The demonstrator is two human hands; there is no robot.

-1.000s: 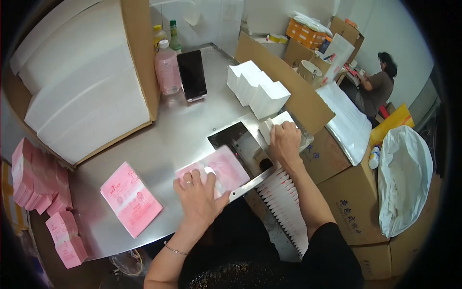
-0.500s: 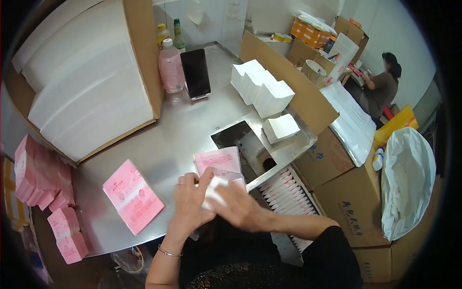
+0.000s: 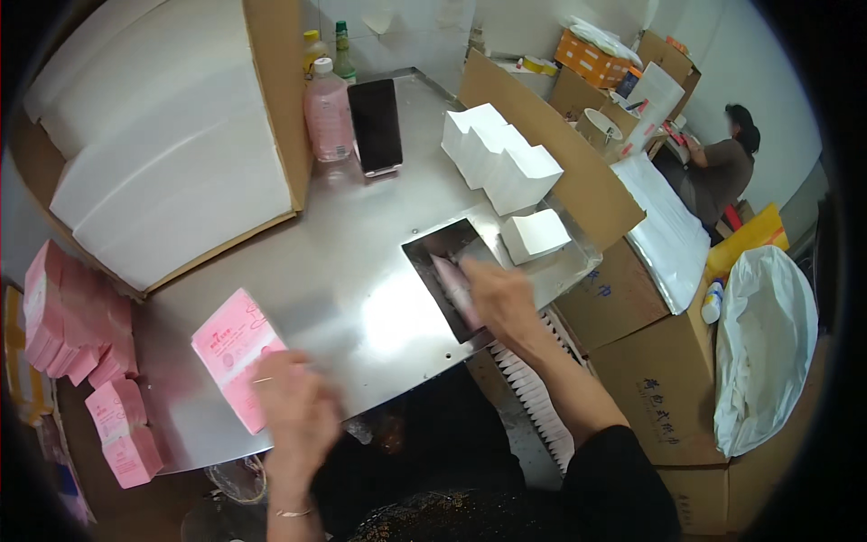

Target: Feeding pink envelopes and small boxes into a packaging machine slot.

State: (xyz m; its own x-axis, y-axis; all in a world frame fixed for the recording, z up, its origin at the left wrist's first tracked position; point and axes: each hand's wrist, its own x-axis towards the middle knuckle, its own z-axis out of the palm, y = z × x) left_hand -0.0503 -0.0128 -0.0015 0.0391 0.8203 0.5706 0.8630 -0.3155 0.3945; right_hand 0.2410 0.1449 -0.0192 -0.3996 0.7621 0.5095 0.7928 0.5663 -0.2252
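Observation:
Over the rectangular opening (image 3: 424,263) in the steel table, my right hand (image 3: 502,298) grips a pink-and-white tissue packet (image 3: 456,287), tilted down into the gap. My left hand (image 3: 296,402) is at the near right edge of a flat stack of pink printed bags (image 3: 237,339). Motion smears its fingers, so whether it touches the top bag is unclear. White folded tissue stacks (image 3: 506,163) stand beyond the opening, with a smaller white stack (image 3: 536,236) next to it.
A large carton (image 3: 293,117) of white sheets stands at left. More pink bags (image 3: 77,312) are piled beside the table's left edge. A phone (image 3: 376,126) leans by a pink bottle (image 3: 327,113). White-ended packets fill a box (image 3: 533,384) below. A person (image 3: 722,167) sits far right.
My hands have parted. The right moved away and right with the packet to the opening; the left moved left to the pink stack. The pink bag between them has left the tabletop.

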